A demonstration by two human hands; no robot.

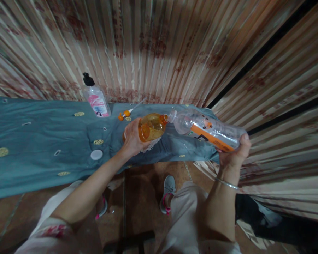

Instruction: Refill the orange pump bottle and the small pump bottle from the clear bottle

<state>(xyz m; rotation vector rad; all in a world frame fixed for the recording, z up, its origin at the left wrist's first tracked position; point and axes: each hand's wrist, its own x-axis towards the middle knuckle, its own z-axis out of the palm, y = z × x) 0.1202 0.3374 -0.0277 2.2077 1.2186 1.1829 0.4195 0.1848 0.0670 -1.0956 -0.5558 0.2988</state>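
Curling closed, left hand (134,138) holds amber plastic bottle (153,127), right hand (234,151) holds clear orange-labelled bottle (211,131), mouths perhaps touching to stop spills.

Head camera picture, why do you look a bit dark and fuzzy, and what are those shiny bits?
In the head view, the light is dim, with shadow on the floor; in the head view, white glints shine on the clear bottle and amber bottle; in that same view, small print on the pump bottle is too soft to read.
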